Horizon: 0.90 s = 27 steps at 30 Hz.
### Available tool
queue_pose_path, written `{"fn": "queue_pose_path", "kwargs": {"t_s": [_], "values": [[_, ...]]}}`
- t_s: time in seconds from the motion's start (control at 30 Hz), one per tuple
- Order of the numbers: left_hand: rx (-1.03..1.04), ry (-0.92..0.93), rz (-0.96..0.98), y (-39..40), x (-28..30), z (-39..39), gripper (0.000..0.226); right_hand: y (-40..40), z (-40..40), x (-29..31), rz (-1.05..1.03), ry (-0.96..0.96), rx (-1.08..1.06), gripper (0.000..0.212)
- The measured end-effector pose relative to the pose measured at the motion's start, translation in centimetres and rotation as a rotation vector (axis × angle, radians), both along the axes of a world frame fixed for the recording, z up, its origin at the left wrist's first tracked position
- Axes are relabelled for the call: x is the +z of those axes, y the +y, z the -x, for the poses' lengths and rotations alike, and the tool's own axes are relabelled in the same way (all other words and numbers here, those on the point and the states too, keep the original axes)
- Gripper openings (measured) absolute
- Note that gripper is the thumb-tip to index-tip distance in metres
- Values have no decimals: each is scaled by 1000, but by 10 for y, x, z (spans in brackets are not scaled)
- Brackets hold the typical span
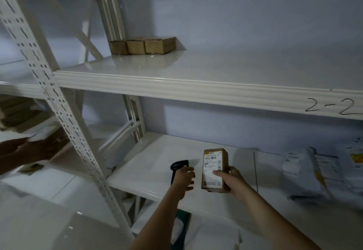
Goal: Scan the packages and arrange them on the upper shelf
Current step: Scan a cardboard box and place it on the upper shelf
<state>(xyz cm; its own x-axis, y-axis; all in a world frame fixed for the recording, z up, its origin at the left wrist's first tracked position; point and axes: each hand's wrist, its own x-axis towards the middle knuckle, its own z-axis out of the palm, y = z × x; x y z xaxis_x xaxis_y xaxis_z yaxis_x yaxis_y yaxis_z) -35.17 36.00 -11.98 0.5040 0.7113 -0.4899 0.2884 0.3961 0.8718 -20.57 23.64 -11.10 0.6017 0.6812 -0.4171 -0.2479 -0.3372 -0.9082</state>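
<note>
- brown cardboard package with a white shipping label facing up is gripped in the right hand, thumb across the label, held just above the lower shelf.
- left hand is wrapped round the handle of a black barcode scanner, whose head sits just left of the package; the scanner looks aimed past the label, not at it.
- the step in hand reads as scanning this package.
- next move calls for turning the scanner head onto the barcode near the label's top, then lifting the package to the upper shelf, marked "2-2".
- three cardboard boxes already stand in a row at the back left of that shelf; the free space to their right seems the natural spot.
- soft mailer bags lie on the lower shelf to the right, likely awaiting scanning.
</note>
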Motion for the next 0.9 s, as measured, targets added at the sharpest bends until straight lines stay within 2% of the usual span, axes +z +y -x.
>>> {"fn": "queue_pose_path", "kwargs": {"t_s": [0.07, 0.13, 0.27, 0.4, 0.5, 0.7, 0.9], "values": [[48, 48, 25, 16, -10, 11, 7, 11, 6, -2, 9, -8, -3, 26], [84, 106, -1, 31, -19, 16, 11, 21, 8, -5, 29, -18, 14, 27], [99, 277, -168, 61, -41, 13, 37, 44, -5, -23, 61, 27, 26, 42], [21, 376, -120, 80, -55, 6, 64, 69, -26, -44, 116, 80, 61, 49], [-29, 435, -58, 95, -65, -4, 75, 88, -39, -63, 139, 123, 46, 58], [-121, 551, -41, 119, -71, -19, 57, 114, -43, -73, 179, 158, 28, 53], [-229, 500, 0, 145, -93, -17, 65, 131, -47, -78, 186, 173, -20, 61]]}}
